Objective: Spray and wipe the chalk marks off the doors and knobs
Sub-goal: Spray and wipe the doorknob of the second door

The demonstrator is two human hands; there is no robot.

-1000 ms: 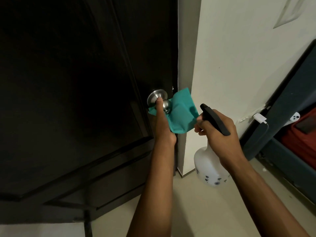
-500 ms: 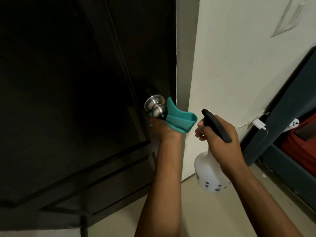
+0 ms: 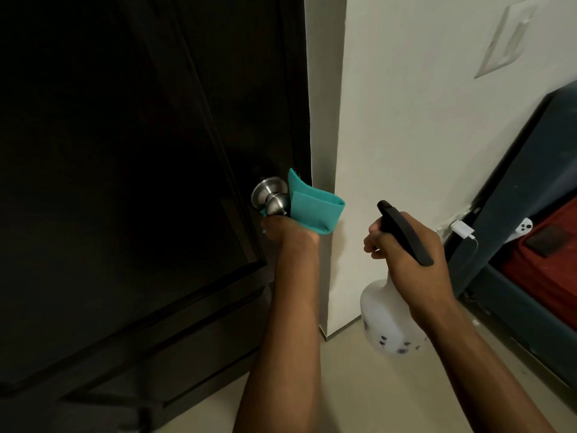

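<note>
A dark brown panelled door (image 3: 140,182) fills the left half of the head view. Its brushed steel knob (image 3: 273,196) sits near the door's right edge. My left hand (image 3: 288,231) holds a folded teal cloth (image 3: 313,209) against the underside and right side of the knob. To the right, my right hand (image 3: 406,245) grips a white spray bottle (image 3: 385,323) by its black trigger head (image 3: 402,231), with the nozzle pointing toward the knob. No chalk marks are visible on the dark door.
A white wall (image 3: 421,120) with a switch plate (image 3: 507,42) stands right of the door frame. A dark blue bed frame (image 3: 515,207) with a red mattress (image 3: 549,270), a white charger (image 3: 462,228) and a white controller (image 3: 524,226) are at the far right. Beige floor lies below.
My left hand turned from the top of the knob to beneath it, folding the cloth against the knob's right side. The right hand with the bottle stayed roughly in place.
</note>
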